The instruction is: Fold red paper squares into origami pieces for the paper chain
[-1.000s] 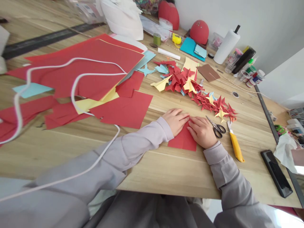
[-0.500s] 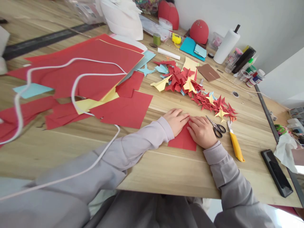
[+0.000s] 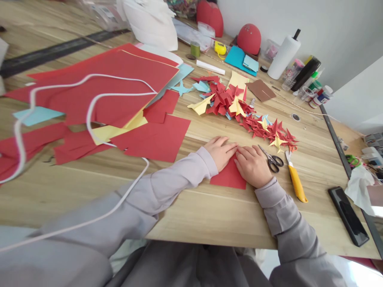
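Observation:
A small red paper [image 3: 229,176] lies on the wooden table in front of me. My left hand [image 3: 220,152] rests on its upper left part, fingers closed together and pointing right. On its upper right edge lies my right hand [image 3: 253,164], its fingers bent together around the paper's edge. The fingertips of both hands nearly meet at the top of the paper, and the hands hide that part. Just right of my right hand are black-handled scissors [image 3: 273,160] and a yellow cutter [image 3: 296,181]. Beyond the hands lies a heap of folded red paper stars [image 3: 224,99].
Large red sheets [image 3: 119,87] are stacked at the left, with a white cable [image 3: 89,104] across them. A black phone [image 3: 348,215] lies at the right. Bottles and a white roll [image 3: 284,57] stand at the back right, near a yellow tape measure [image 3: 220,48].
The whole view has shifted slightly. Both hands stay on the red paper in nearly the same pose.

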The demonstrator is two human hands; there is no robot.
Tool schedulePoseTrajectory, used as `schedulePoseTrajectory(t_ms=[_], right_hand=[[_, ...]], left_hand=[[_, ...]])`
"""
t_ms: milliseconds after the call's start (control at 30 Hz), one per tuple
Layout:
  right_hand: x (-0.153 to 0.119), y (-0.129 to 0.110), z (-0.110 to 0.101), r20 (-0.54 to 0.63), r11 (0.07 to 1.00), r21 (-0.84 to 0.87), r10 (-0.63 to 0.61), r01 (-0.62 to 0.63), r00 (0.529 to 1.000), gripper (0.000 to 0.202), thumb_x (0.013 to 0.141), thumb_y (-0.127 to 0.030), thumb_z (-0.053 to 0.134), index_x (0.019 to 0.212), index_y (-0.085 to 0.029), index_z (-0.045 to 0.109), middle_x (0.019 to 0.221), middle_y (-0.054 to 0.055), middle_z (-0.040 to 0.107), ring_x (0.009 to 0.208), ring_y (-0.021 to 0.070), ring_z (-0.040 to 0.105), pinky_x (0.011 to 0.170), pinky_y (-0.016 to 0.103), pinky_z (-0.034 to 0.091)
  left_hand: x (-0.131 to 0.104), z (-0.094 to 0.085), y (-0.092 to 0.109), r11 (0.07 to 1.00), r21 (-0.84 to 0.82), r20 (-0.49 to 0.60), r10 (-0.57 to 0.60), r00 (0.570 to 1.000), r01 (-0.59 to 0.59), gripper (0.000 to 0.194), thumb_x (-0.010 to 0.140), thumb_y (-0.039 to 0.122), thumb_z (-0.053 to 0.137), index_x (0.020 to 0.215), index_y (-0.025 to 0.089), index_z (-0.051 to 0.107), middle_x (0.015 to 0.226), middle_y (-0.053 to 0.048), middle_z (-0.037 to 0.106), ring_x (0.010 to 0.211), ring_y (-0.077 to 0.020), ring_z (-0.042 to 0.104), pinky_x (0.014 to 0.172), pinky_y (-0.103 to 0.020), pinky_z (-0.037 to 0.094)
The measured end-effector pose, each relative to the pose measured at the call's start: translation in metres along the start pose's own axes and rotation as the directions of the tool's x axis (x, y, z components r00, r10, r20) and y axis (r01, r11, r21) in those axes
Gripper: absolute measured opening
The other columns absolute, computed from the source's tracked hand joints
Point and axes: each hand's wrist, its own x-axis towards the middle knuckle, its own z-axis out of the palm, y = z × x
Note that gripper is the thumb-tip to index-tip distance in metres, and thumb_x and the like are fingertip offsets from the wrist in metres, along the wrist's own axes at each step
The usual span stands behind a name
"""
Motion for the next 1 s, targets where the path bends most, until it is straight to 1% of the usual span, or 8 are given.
schedulePoseTrajectory(t_ms=[333, 467, 633, 767, 867, 1000], right_hand=[[-0.001, -0.005, -0.001, -0.012, 0.999, -0.017, 0.028, -0.029, 1.000, 0.025, 0.091, -0.023, 0.040, 0.102, -0.014, 0.062, 0.116, 0.012, 0.064, 0.103, 0.0226, 0.053, 0.098, 0.045, 0.032], [-0.002, -0.008, -0.006, 0.008, 0.997, -0.030, 0.070, -0.069, 0.998, 0.023, 0.090, -0.025, 0.044, 0.090, -0.015, 0.064, 0.108, 0.010, 0.067, 0.096, 0.0219, 0.055, 0.100, 0.045, 0.030], [-0.004, -0.013, -0.018, 0.091, 0.990, -0.088, 0.121, -0.113, 0.988, 0.028, 0.089, -0.029, 0.046, 0.074, -0.016, 0.065, 0.084, 0.009, 0.069, 0.079, 0.0195, 0.056, 0.101, 0.044, 0.027], [-0.006, -0.019, -0.029, 0.182, 0.983, -0.124, 0.154, -0.133, 0.971, 0.031, 0.088, -0.033, 0.047, 0.071, -0.015, 0.065, 0.069, 0.009, 0.066, 0.070, 0.0189, 0.055, 0.097, 0.042, 0.030], [-0.008, -0.022, -0.033, 0.235, 0.981, -0.136, 0.169, -0.140, 0.957, 0.031, 0.087, -0.034, 0.048, 0.072, -0.013, 0.065, 0.072, 0.011, 0.066, 0.069, 0.0195, 0.056, 0.092, 0.040, 0.032], [-0.008, -0.026, -0.032, 0.263, 0.980, -0.138, 0.174, -0.142, 0.949, 0.029, 0.087, -0.032, 0.048, 0.074, -0.012, 0.063, 0.076, 0.013, 0.066, 0.070, 0.0200, 0.057, 0.087, 0.039, 0.032]], left_hand=[[0.001, 0.001, 0.000, 1.000, 0.003, 0.005, 0.000, 1.000, 0.000, 0.042, 0.084, 0.020, 0.044, 0.123, 0.012, 0.055, 0.131, -0.006, 0.054, 0.116, -0.0298, 0.042, 0.099, -0.046, 0.035], [0.001, 0.000, 0.001, 1.000, 0.007, -0.010, 0.004, 1.000, -0.004, 0.039, 0.084, 0.020, 0.043, 0.120, 0.014, 0.057, 0.130, -0.006, 0.054, 0.115, -0.0294, 0.043, 0.097, -0.046, 0.036], [0.001, 0.002, 0.000, 1.000, 0.017, -0.019, 0.007, 1.000, -0.006, 0.039, 0.085, 0.019, 0.040, 0.119, 0.015, 0.058, 0.130, -0.005, 0.054, 0.114, -0.0291, 0.044, 0.094, -0.046, 0.037], [0.001, 0.009, -0.003, 1.000, 0.028, -0.042, -0.004, 0.999, 0.005, 0.039, 0.084, 0.021, 0.041, 0.120, 0.017, 0.058, 0.131, -0.003, 0.054, 0.115, -0.0296, 0.042, 0.094, -0.046, 0.037], [0.000, 0.010, -0.003, 1.000, 0.022, -0.036, 0.002, 0.999, -0.001, 0.040, 0.084, 0.023, 0.041, 0.120, 0.017, 0.057, 0.131, -0.003, 0.053, 0.114, -0.0293, 0.042, 0.094, -0.045, 0.036], [0.001, 0.004, -0.001, 1.000, 0.007, -0.028, -0.004, 1.000, 0.004, 0.042, 0.084, 0.024, 0.042, 0.123, 0.019, 0.054, 0.130, -0.003, 0.054, 0.113, -0.0291, 0.041, 0.093, -0.045, 0.036]])
